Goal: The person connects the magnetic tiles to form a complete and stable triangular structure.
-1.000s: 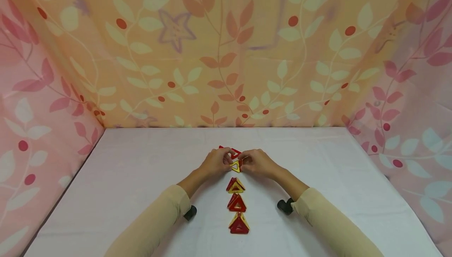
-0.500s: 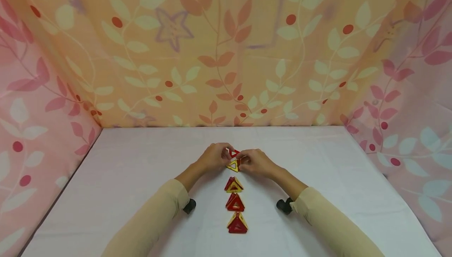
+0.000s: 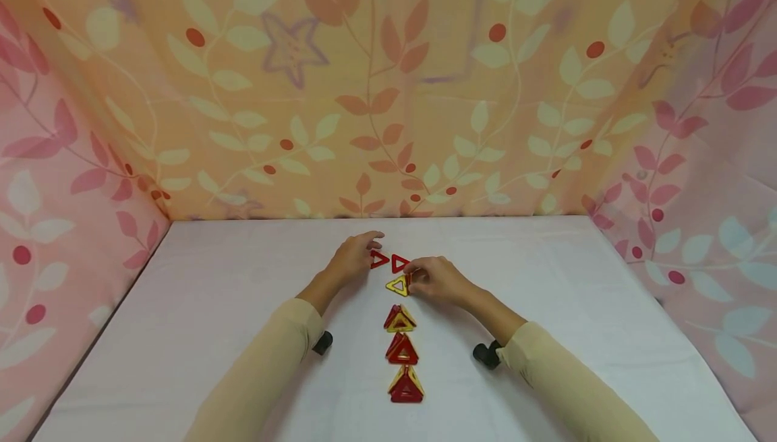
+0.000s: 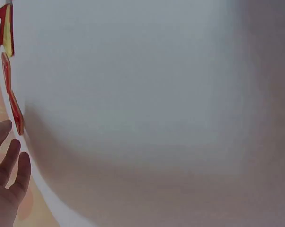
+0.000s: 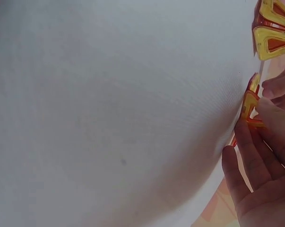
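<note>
In the head view my right hand (image 3: 438,280) pinches a red triangular magnetic tile standing on edge beside a yellow triangular tile (image 3: 397,286). The right wrist view shows this red tile (image 5: 248,106) between thumb and fingers, looking orange there. My left hand (image 3: 355,256) has its fingers extended at a flat red triangular tile (image 3: 379,259); whether they touch it I cannot tell. Its fingers are spread in the left wrist view, just below that red tile (image 4: 17,113). A second red triangular tile (image 3: 399,264) lies flat just right of the first.
Three small pyramids of red and yellow tiles stand in a line toward me: the far one (image 3: 400,319), the middle one (image 3: 403,349) and the near one (image 3: 406,385). A white cloth covers the table (image 3: 243,260). Patterned curtains (image 3: 388,91) enclose its back and sides.
My left hand has left the yellow tile and moved left and away from me, to the far red tile. My right hand has stayed at the yellow tile with its red tile.
</note>
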Demonstrator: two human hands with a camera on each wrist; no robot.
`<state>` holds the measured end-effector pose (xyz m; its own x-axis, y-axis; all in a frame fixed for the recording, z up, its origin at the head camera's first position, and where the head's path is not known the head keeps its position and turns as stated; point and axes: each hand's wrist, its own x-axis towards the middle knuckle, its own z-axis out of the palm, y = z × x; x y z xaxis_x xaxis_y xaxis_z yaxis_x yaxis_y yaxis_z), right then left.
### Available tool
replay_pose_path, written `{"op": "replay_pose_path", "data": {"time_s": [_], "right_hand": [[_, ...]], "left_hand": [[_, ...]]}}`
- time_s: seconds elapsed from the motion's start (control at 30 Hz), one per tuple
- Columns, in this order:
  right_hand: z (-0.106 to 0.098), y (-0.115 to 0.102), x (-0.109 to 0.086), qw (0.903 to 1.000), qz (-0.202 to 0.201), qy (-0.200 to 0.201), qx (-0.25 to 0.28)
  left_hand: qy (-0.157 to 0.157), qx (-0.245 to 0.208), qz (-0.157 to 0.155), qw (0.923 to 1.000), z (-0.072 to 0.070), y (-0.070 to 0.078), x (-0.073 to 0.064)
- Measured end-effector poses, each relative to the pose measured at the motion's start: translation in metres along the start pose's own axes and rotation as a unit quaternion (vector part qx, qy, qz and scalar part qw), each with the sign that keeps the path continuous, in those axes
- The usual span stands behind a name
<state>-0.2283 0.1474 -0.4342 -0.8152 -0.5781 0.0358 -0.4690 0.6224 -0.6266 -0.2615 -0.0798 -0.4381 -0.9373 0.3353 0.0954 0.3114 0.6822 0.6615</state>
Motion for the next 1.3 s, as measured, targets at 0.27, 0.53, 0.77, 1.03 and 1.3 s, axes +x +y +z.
{"op": "replay_pose_path", "data": {"time_s": [0.27, 0.53, 0.77, 1.03, 1.3], "right_hand": [[0.001, 0.001, 0.0, 1.0, 0.005, 0.005, -0.005], [0.001, 0.001, 0.0, 0.9999, 0.01, 0.002, -0.005], [0.001, 0.002, 0.0, 0.9999, 0.008, 0.003, -0.005], [0.002, 0.002, 0.0, 0.9999, 0.005, 0.006, -0.011], [0.002, 0.001, 0.0, 0.9999, 0.004, 0.006, -0.016]], "left_hand": [[-0.009, -0.01, -0.008, 0.9999, 0.0, -0.007, -0.001], [-0.029, -0.013, -0.017, 0.9993, -0.004, -0.006, -0.007], [-0.048, -0.013, -0.007, 0.9988, -0.005, -0.004, -0.014], [-0.051, -0.017, 0.009, 0.9985, -0.005, -0.001, -0.022], [-0.057, -0.02, 0.01, 0.9981, -0.004, 0.004, -0.026]]}}
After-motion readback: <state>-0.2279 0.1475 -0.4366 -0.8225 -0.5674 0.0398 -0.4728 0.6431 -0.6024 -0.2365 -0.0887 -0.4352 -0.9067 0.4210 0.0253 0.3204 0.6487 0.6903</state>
